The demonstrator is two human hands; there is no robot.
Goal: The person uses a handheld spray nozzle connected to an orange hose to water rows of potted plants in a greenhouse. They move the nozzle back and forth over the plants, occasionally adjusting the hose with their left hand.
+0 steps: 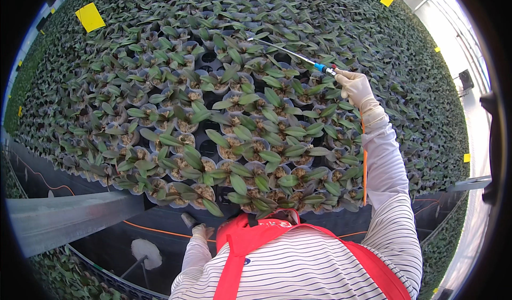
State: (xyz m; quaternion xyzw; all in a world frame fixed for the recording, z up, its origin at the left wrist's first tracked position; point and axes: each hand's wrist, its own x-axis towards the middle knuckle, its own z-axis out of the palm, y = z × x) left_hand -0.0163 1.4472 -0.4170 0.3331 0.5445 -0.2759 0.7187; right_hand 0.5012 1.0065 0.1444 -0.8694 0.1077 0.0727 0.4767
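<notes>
My right hand (355, 88), in a pale glove, is closed around the handle end of a thin metal spray wand (286, 51) with a blue fitting (320, 67). The wand reaches to the left over potted orchid plants (240, 148), and its bent tip hangs just above the leaves. From this hand an orange hose (365, 172) runs down along my forearm. My left hand (205, 232), also gloved, is low beside my red apron (256, 232), below the bench's near edge. Its fingers are partly hidden, so I cannot tell whether it holds anything.
Clear plastic pots stand in black trays (208, 134) across the wide bench. Yellow sticky cards (90, 17) rise above the plants. At the lower left juts a metal beam (76, 218). An orange hose (160, 231) crosses the dark floor behind the bench edge.
</notes>
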